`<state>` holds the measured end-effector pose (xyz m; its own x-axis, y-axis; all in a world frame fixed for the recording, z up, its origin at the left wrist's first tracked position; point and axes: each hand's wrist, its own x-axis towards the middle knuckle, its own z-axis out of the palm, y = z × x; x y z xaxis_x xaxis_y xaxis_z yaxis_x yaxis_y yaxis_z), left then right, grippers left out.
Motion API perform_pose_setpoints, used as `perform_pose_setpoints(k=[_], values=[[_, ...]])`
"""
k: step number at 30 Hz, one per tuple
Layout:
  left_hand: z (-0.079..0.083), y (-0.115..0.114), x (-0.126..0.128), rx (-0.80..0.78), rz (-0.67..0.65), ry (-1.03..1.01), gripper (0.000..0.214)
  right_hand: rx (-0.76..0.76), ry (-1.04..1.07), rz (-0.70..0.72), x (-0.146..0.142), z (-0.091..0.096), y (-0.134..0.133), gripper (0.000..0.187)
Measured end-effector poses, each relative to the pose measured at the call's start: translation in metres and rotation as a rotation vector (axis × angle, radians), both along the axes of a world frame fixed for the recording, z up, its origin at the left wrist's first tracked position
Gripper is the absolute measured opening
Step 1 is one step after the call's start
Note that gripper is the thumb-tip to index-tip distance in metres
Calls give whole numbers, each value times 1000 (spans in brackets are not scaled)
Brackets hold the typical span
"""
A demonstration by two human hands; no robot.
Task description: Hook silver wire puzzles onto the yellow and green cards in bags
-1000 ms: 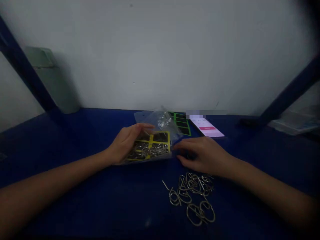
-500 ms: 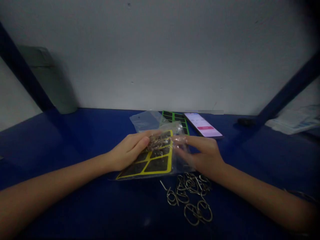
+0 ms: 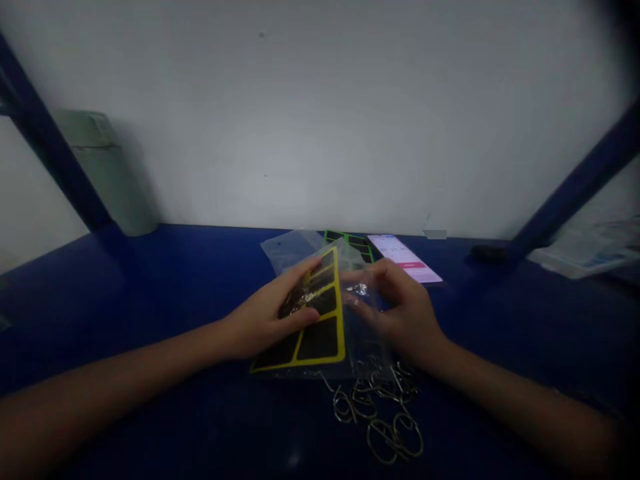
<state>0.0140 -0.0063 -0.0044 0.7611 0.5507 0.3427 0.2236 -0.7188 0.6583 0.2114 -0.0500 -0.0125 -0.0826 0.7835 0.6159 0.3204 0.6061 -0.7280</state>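
Left hand [image 3: 265,320] grasps yellow-edged card [image 3: 320,341] and clear bag [image 3: 367,340] together. Right hand [image 3: 407,310] pinches the bag's right side; can't tell if fingertips are inside. Wire hooks [image 3: 397,440] on table [image 3: 210,267], nearside of the grip. Phone [image 3: 410,257] just beyond right hand.

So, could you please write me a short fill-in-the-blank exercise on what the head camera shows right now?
1. The left hand grips a clear plastic bag showing dark panels bordered in ____.
2. The table top beneath the bent metal wire pieces is coloured ____.
3. The smartphone lies on the table with its lit screen facing ____.
4. The pale green bottle stands near the picture's ____ edge.

Missing words: yellow; blue; up; left.
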Motion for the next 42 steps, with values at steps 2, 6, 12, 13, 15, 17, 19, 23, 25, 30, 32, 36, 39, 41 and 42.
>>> perform_pose_setpoints(k=[2,6,12,13,15,17,19,23,25,30,32,36,39,41,42], values=[[-1,0,0,-31,-2,1,61,-136,182,61,0,1,3,29],[-2,-1,1,-35,15,-22,60,-402,402,218,1,6,8,17],[-2,-2,1,-5,49,-32,58,-495,501,240,-1,7,9,35],[-3,-2,1,-3,54,-29,58,-506,530,222,-2,7,10,40],[-3,-2,1,-8,46,-24,58,-535,582,189,-4,7,10,44],[-3,-2,1,-12,36,-19,57,-556,611,166,-6,7,10,45],[-3,-2,1,-12,29,-7,57,-564,616,161,-7,8,11,46],[-2,-2,2,0,17,-3,58,-492,554,160,-10,7,14,46],[-2,-2,2,13,8,1,59,-421,479,138,-12,6,14,46],[0,-3,3,15,7,12,60,-77,110,-154,-14,5,13,41],[0,-3,3,6,14,6,59,109,-124,-312,-11,4,13,41],[-3,-3,3,-13,53,-11,66,443,-443,-356,-2,3,14,31],[-6,-2,3,-24,121,8,79,569,-537,-320,5,2,13,34],[-8,-1,3,-16,164,32,84,604,-625,-270,8,1,13,39],[-9,-1,3,-14,180,43,87,616,-673,-227,9,1,12,41]])
